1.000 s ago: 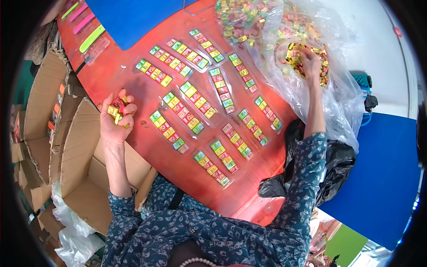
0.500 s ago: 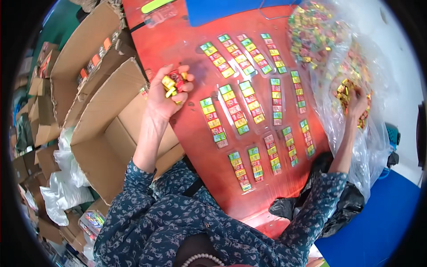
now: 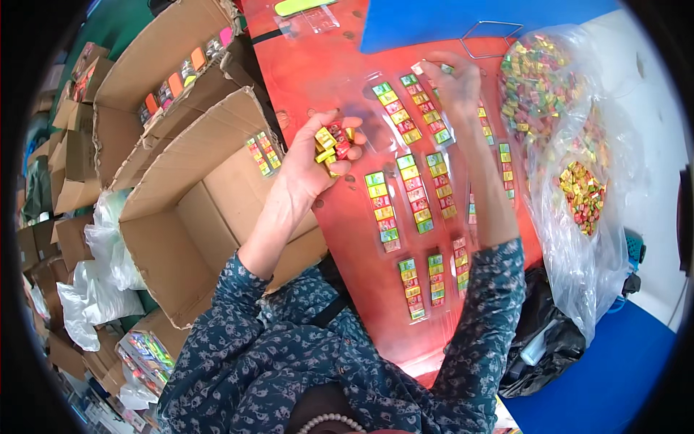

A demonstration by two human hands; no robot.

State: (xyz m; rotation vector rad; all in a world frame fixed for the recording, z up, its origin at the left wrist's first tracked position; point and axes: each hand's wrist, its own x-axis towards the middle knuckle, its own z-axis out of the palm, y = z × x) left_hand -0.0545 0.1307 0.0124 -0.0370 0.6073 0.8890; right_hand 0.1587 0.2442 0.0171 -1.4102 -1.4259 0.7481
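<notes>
My left hand (image 3: 307,159) is cupped, palm up, around several small candies (image 3: 333,147) in yellow and red foil. It hovers over the table's left edge. My right hand (image 3: 457,85) reaches over the upper rows of clear plastic trays, its fingers pinched on a small wrapped candy (image 3: 417,69); that hand and forearm cover some of the trays. Slim trays such as this filled one (image 3: 397,113) lie in slanting rows, each with a line of green, yellow, red and pink candies. A clear plastic bag (image 3: 578,282) on the right holds a large heap of candies (image 3: 583,197).
The red table (image 3: 347,246) slants away. Open cardboard boxes (image 3: 163,242) stand along its left; two filled strips (image 3: 263,154) show inside one. A blue board (image 3: 434,25) and a wire frame (image 3: 491,40) are at the far end. A black plastic bag (image 3: 546,340) lies near right.
My right hand has left the candy heap in the bag and moved left and away to the upper trays. My left hand still holds its candies. The whole view has shifted.
</notes>
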